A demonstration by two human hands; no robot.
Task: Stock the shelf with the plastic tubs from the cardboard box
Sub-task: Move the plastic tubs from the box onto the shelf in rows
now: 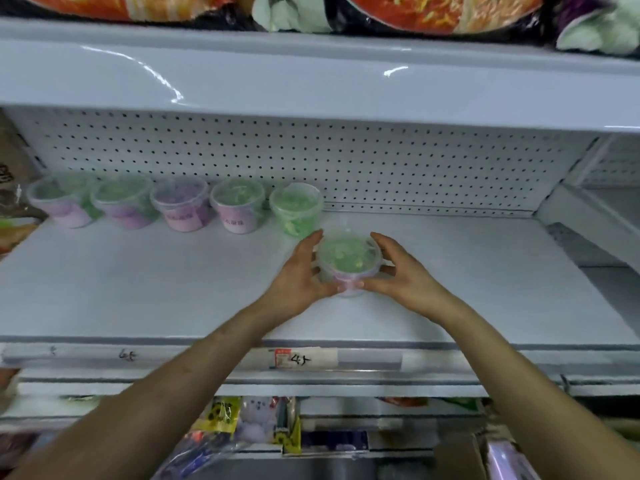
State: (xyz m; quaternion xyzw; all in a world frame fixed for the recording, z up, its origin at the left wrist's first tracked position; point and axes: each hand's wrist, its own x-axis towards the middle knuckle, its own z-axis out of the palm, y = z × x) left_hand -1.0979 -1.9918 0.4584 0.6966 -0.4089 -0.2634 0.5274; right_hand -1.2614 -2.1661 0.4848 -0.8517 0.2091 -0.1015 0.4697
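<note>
Left hand [298,282], right hand [405,275] cup round translucent tub [346,259] — plastic; shelf [138,289] glossy.

Noodle packets [433,8] above; a red-and-white price label [298,358]; colourful snack packs [221,415] below.

The shelf [467,271] lies open rightward (pegboard behind); five tubs [180,207] block the back left.

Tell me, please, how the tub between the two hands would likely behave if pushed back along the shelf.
The tub looks fairly stiff: its round rim shows no dent where the left hand and right hand grip it. It narrows toward the base, so a high push might tip it. Smooth plastic on the glossy shelf would probably slide easily.
</note>
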